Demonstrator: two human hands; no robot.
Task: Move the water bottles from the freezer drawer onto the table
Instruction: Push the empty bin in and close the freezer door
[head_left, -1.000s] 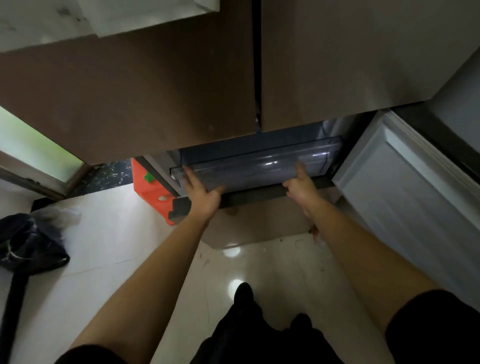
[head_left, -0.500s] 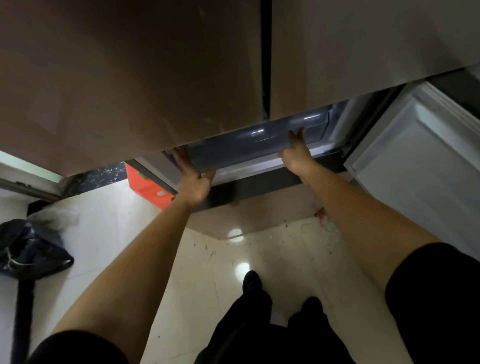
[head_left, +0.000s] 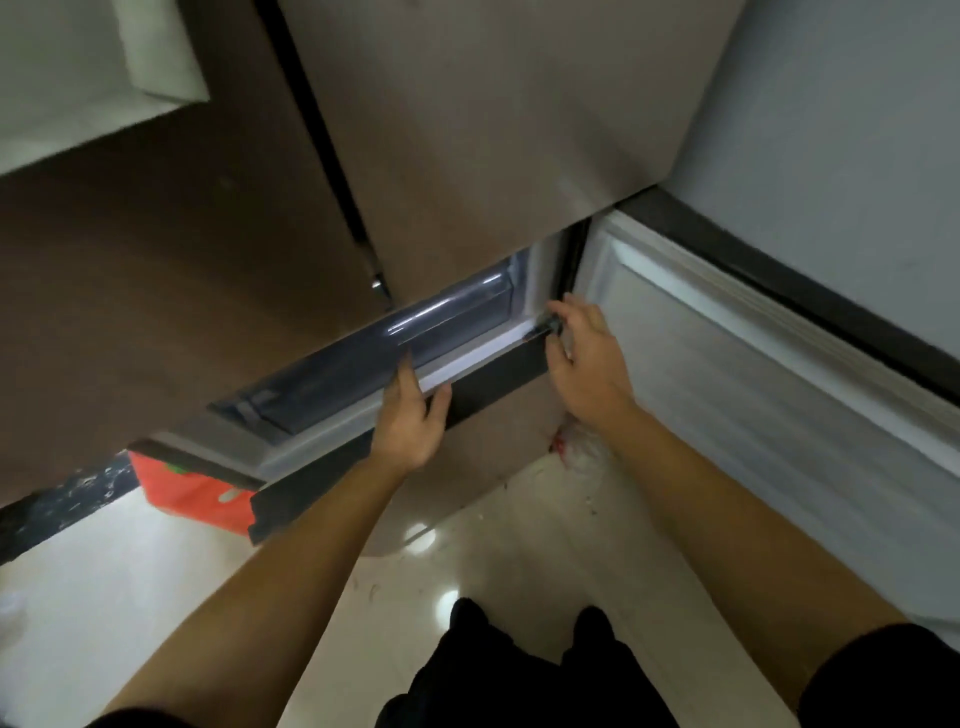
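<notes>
A: Where are the water bottles?
B: None visible. Any would be inside the freezer drawer (head_left: 447, 322), tucked mostly under the upper doors (head_left: 467, 156).
A: Hands?
B: The left hand (head_left: 413, 421) has fingers straight and spread on the drawer's front lip, likely to slide it. The right hand (head_left: 587, 358) is at the drawer's right end, fingers loosely bent beside a dark fitting (head_left: 551, 325); whether they grip cannot be told. The lower door (head_left: 727, 395) stands open for access.

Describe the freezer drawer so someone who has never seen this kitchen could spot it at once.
Find the tall brown fridge doors; the freezer drawer sits just under their lower edge, with the left hand touching its front. Unlike the white open door to its right and the black strip below, it is grey, glossy, see-through plastic.
</notes>
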